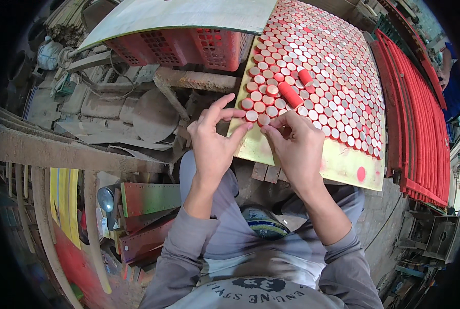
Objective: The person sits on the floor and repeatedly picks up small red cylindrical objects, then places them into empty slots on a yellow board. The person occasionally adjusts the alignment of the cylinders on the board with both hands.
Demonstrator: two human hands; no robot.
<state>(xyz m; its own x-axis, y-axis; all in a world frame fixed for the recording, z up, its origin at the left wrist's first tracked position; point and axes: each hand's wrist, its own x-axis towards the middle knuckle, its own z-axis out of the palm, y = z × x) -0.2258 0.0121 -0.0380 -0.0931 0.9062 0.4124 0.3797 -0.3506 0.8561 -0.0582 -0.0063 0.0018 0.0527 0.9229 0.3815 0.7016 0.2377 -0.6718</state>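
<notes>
Rows of short round wooden pieces (338,85), with red sides and pale tops, stand packed together on a pale yellow board (358,164). At the board's near left corner my left hand (212,141) has its fingers apart, with thumb and forefinger touching the edge of a corner piece (251,116). My right hand (299,144) is closed, thumb and forefinger pinched at the neighbouring piece (263,120); the fingers partly hide what lies beneath them. Beyond the right hand, a longer red cylinder (290,95) and a shorter one (305,78) lie on their sides across the standing pieces.
A red plastic crate (217,49) sits left of the board under a pale panel (188,15). Red slatted parts (420,123) are stacked at the right, with another person's arm (446,67) beyond. Wooden rails (75,149) run along the left.
</notes>
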